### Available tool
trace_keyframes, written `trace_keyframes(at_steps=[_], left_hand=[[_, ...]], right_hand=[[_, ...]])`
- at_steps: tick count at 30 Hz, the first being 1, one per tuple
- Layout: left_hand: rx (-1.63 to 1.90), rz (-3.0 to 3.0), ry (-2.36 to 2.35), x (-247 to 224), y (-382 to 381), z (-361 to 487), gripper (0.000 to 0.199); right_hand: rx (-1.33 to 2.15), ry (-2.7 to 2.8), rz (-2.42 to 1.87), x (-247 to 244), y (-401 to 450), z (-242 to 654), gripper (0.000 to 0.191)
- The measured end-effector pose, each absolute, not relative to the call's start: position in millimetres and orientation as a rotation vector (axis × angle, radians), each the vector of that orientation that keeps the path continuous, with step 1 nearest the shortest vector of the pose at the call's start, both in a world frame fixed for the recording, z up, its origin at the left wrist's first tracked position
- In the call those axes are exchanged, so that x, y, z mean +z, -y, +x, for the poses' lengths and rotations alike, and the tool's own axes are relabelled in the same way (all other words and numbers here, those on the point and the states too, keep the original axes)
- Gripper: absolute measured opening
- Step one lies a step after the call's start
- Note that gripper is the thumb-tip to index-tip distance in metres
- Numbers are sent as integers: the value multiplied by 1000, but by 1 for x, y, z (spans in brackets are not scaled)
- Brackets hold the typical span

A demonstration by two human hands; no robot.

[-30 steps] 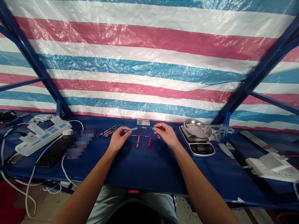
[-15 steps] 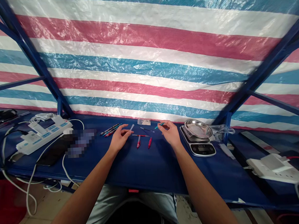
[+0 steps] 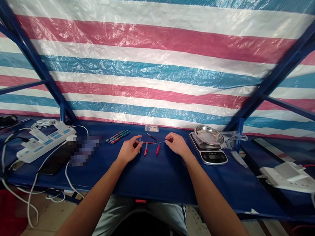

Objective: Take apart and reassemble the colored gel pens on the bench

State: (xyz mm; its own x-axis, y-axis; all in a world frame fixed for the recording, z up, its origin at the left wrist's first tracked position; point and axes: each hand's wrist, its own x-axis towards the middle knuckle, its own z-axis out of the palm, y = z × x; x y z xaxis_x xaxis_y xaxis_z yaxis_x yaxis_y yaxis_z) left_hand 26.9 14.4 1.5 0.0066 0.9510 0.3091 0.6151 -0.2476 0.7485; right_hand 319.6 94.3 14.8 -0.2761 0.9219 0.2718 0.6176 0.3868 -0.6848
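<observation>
Left hand: fingers narrow, closed on a clear pen tube, above the tabletop. Right hand: fingers pinched on a small blue pen piece. Between hands: red pen piece; red-tipped clear barrel. Right: scale bearing metal dish. Farther: red refill, dark refill. Left, beyond: pens. Farthest: small plastic bag.

- Striped sheet, 12 o'clock: glossy, crinkled woven plastic.
- Dish, 4 o'clock: shiny, smooth metal.
- Power strip, 9 o'clock: smooth plastic.
- Red pen part, 6 o'clock: smooth plastic.
</observation>
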Motion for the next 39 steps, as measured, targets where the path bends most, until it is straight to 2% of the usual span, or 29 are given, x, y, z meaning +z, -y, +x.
trace_keyframes(at_steps=[3, 7, 11, 15, 19, 24, 30, 35, 39], left_hand=[[1083, 1963, -1658, 0, -15, 30, 43], [1052, 2029, -1640, 3, -15, 33, 48], [1014, 2033, -1631, 5, -14, 34, 52], [1063, 2059, -1703, -2, -17, 30, 43], [1126, 2087, -1775, -12, -25, 20, 38], [1147, 2087, -1678, -15, -38, 17, 36], [1121, 2072, -1544, -15, -63, 25, 35], [1104, 2150, -1427, -11, -88, 29, 37], [1033, 2213, -1382, -9, -99, 31, 36]], right_hand=[[632, 2086, -1354, 11, -92, 322, 11], [902, 2030, -1313, 12, -87, 323, 22], [1064, 1987, -1267, 18, -82, 320, 19], [1166, 1988, -1253, 21, -81, 314, 15], [927, 2030, -1237, 16, -83, 309, 10], [591, 2110, -1163, 10, -85, 301, 22], [509, 2207, -1095, 3, -90, 290, 23], [563, 2201, -1060, -1, -98, 289, 32], [571, 2159, -1064, -6, -104, 292, 32]])
